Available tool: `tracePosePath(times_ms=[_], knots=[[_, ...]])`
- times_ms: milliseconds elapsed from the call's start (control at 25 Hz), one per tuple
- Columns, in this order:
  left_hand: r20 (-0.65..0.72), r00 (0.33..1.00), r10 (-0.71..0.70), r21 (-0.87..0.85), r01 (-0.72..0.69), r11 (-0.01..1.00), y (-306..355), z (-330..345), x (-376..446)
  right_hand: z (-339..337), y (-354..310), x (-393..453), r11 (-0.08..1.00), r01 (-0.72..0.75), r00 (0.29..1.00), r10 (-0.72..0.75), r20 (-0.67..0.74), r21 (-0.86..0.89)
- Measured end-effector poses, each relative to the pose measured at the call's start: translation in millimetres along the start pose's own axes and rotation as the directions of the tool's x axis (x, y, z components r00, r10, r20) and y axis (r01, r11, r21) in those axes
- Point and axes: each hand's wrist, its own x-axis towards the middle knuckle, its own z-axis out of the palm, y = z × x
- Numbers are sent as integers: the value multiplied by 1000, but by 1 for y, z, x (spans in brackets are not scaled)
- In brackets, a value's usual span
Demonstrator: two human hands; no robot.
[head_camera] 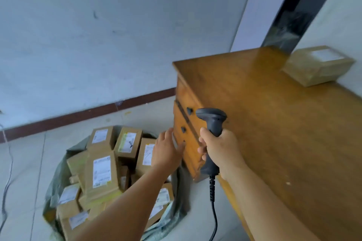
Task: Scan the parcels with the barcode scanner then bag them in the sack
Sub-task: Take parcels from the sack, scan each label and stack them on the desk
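Note:
A grey-green sack [58,180] lies open on the floor at lower left, holding several brown cardboard parcels [100,172] with white labels. My left hand [167,149] hovers over the sack's right side with straight fingers and holds nothing. My right hand [219,152] grips the handle of a dark grey barcode scanner [212,121], whose cable hangs down. The scanner's head points left, in front of the desk's drawers. One more taped parcel [317,65] with a white label sits on the far right of the wooden desk [274,123].
The desk has drawers [185,121] with dark knobs facing the sack. A white wall with a dark red skirting board [88,114] runs behind. A thin cable [7,172] trails down the floor at far left. A dark doorway [293,15] opens at upper right.

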Motion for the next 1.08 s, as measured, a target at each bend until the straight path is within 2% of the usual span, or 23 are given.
tracePosePath(times_ms=[200,320,480,720,920,1000,1080], knots=[[-17,993,116,-61,-117,991,119,-21,4,-90,-58,-26,997,67,991,-61,-117,47],[-34,985,168,-90,-171,981,179,-17,9,-136,-80,-28,992,84,975,-63,-213,93],[9,965,263,-104,-261,960,249,6,33,-192,-96,-10,988,105,931,-58,-362,112],[160,899,408,-118,-393,912,340,55,113,-261,-131,57,996,62,858,-18,-514,70],[334,784,524,-113,-519,848,412,108,209,-311,-167,132,992,66,792,15,-611,109],[387,748,539,-69,-560,826,434,131,245,-324,-168,157,991,44,778,44,-627,125],[415,740,530,-31,-570,821,452,152,271,-334,-164,175,990,13,762,79,-642,137]])
